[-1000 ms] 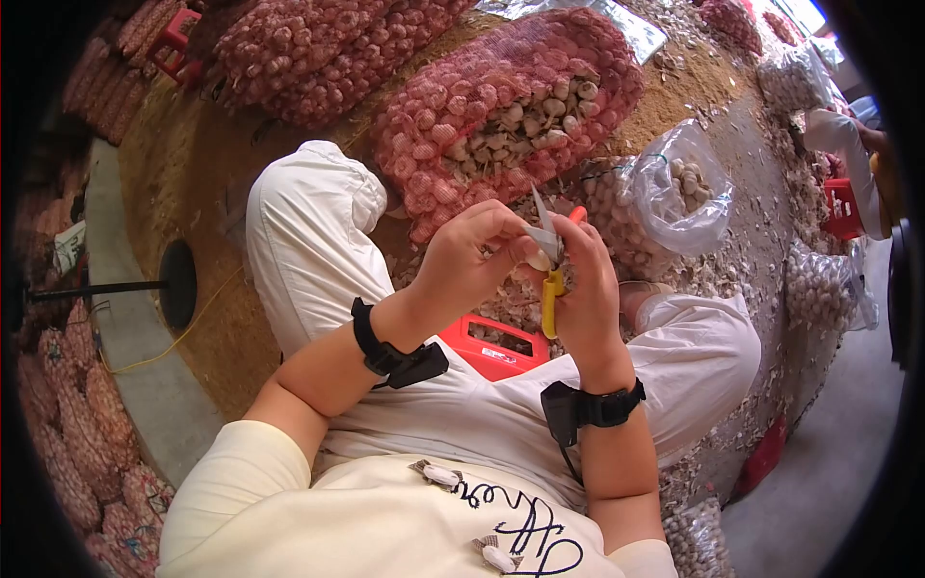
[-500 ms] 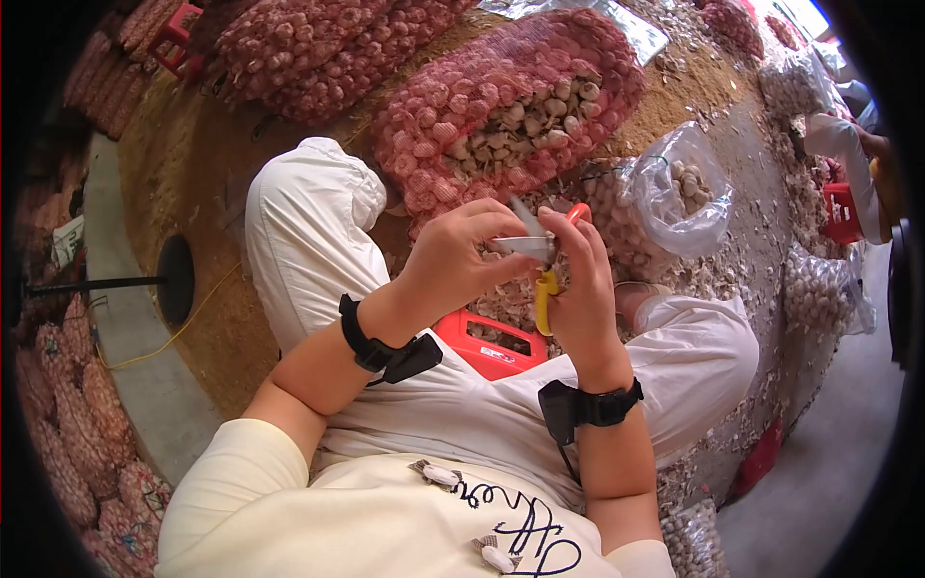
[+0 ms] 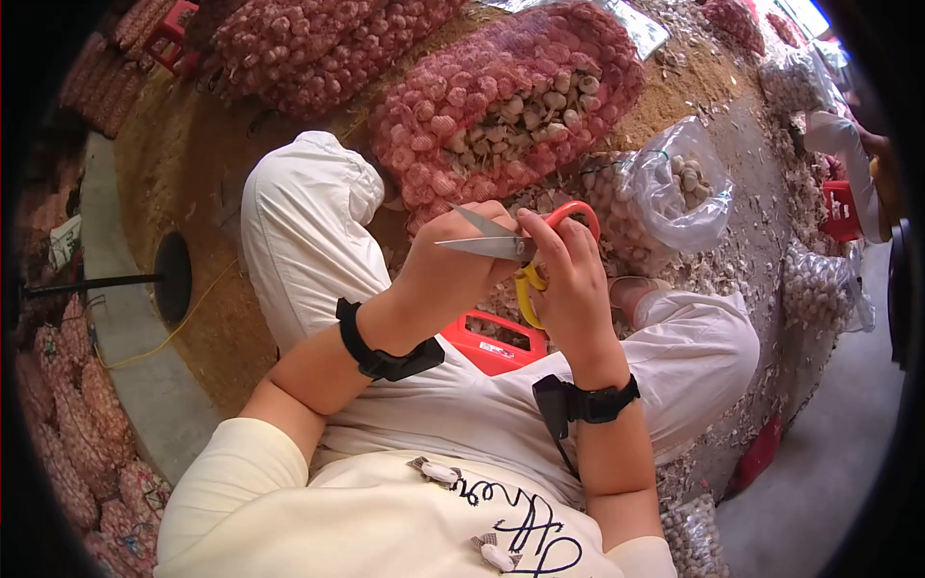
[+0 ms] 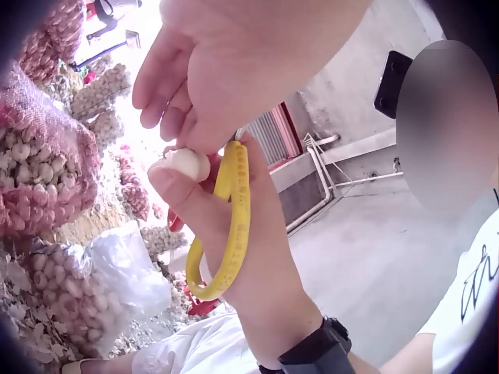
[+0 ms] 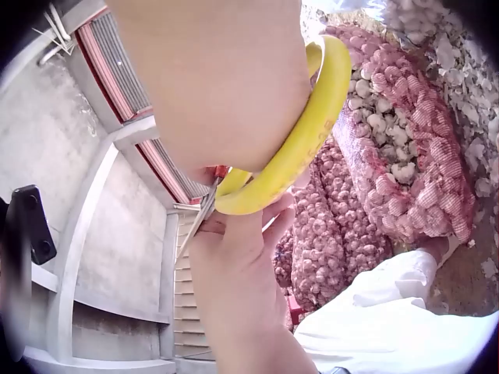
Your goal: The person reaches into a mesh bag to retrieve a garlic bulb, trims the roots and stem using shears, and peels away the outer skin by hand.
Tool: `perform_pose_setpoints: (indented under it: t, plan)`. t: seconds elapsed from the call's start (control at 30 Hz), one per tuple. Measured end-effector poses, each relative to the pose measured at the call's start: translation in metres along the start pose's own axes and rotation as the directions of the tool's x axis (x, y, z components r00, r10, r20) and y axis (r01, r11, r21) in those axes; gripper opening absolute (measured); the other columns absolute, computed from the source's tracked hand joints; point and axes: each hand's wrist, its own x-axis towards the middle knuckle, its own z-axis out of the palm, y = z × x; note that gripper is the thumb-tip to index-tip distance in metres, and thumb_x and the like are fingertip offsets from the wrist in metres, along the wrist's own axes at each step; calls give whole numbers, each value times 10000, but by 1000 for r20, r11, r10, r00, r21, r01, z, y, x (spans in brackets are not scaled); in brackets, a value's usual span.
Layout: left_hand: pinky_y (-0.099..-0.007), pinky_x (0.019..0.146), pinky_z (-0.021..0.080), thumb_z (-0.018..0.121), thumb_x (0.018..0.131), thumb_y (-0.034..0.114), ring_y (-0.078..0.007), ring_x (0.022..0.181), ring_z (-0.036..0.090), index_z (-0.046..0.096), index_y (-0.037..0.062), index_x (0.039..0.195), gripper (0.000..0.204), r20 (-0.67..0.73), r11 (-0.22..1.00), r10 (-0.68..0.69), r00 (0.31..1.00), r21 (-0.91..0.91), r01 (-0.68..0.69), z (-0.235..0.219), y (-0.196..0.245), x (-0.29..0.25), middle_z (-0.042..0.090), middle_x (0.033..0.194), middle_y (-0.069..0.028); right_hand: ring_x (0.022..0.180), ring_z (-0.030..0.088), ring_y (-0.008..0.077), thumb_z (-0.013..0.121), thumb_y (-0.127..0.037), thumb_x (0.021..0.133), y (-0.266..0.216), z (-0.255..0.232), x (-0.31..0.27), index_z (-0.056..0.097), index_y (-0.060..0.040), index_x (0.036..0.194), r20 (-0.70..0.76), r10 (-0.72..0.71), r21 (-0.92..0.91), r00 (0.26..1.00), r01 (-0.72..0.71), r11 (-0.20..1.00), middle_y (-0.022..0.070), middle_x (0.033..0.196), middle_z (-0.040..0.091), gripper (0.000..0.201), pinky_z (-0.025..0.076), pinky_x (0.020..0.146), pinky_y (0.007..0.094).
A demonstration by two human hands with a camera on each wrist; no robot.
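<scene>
In the head view, the right hand (image 3: 570, 279) grips scissors (image 3: 491, 247) with one orange-red and one yellow handle. The blades are spread and point left across the back of the left hand (image 3: 453, 262), whose fingers are curled. The left wrist view shows a small white garlic bulb (image 4: 189, 164) between the two hands, with the right thumb against its lower side and curled left fingers at its top. The bulb is hidden in the head view. In the right wrist view, the yellow handle (image 5: 300, 156) is close to the left fingers.
A pink net sack (image 3: 424, 125) of garlic lies open beyond the hands. Right of it stands a clear plastic bag (image 3: 679, 197) with bulbs. A red stool (image 3: 493, 345) is between the legs. More sacks lie at the left, and another person is at the far right.
The scissors have turned from pointing up and away to pointing left, and their blades now cross in front of the left hand. The left hand has shifted slightly and curled more.
</scene>
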Motion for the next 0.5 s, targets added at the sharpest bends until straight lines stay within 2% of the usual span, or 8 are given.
perform_pose_setpoints:
  t: [0.1, 0.2, 0.23, 0.27, 0.3, 0.37, 0.43, 0.5]
  plan:
    - [-359, 646, 504, 722, 725, 132, -278, 718, 605, 628, 72, 846, 165, -26, 996, 26, 999, 91, -23, 6, -5, 2, 603, 831, -91, 1042, 517, 362, 748, 32, 612, 3, 3, 0, 483, -134, 1335, -23, -11, 48, 1000, 12, 999, 148, 1104, 514, 787, 450, 909, 435]
    - [-371, 659, 501, 720, 750, 140, -293, 705, 592, 625, 53, 884, 186, -97, 977, 179, 979, -101, -188, 14, -19, 2, 593, 844, -97, 1018, 555, 324, 763, 28, 648, 9, 7, 1, 483, -116, 1324, -129, -5, 202, 992, 31, 979, 135, 1098, 548, 746, 451, 902, 410]
    - [-362, 663, 504, 720, 783, 165, -272, 714, 602, 630, 42, 914, 202, -15, 982, -52, 999, -182, 48, 11, -17, 1, 602, 869, -91, 1018, 555, 324, 763, 28, 648, 9, 9, 1, 483, -116, 1324, -128, -11, 201, 992, 37, 979, 135, 1098, 548, 746, 451, 902, 410]
    - [-352, 668, 507, 719, 815, 190, -251, 724, 612, 635, 30, 945, 223, 81, 928, -273, 959, -240, 285, 8, -17, 1, 610, 894, -86, 1012, 570, 302, 766, 20, 672, 9, 11, 2, 486, -105, 1313, -188, 36, 339, 982, 30, 940, 128, 1107, 563, 711, 452, 892, 399]
    - [-352, 668, 507, 719, 815, 190, -251, 724, 612, 635, 30, 945, 223, 75, 929, -274, 959, -239, 284, 6, -19, 1, 610, 894, -86, 1005, 586, 281, 770, 11, 696, 11, 13, 2, 488, -94, 1303, -239, 93, 472, 967, 32, 881, 121, 1117, 578, 677, 454, 883, 388]
    - [-282, 729, 516, 704, 868, 314, -133, 854, 640, 591, 8, 1131, 419, 187, 809, -269, 945, -488, 327, 3, -22, 1, 641, 1067, -83, 1031, 593, 254, 769, 4, 720, 12, 14, 1, 488, -81, 1293, -247, 100, 482, 964, 33, 875, 112, 1145, 590, 643, 463, 879, 370]
    - [-283, 772, 522, 707, 870, 303, -139, 907, 635, 539, 9, 1225, 490, 228, 729, -217, 949, -609, 312, 4, -18, 0, 613, 1141, -96, 1062, 592, 284, 760, 8, 722, 8, 13, -1, 485, -73, 1293, -212, 200, 617, 957, -28, 786, 129, 1184, 584, 638, 472, 896, 370]
    - [-284, 814, 529, 711, 873, 292, -145, 961, 630, 487, 10, 1319, 573, 259, 630, -159, 953, -716, 300, 5, -12, 0, 586, 1216, -110, 1077, 588, 295, 755, 8, 729, 13, 13, -3, 480, -71, 1302, -234, 133, 526, 963, 10, 850, 135, 1198, 581, 641, 475, 904, 374]
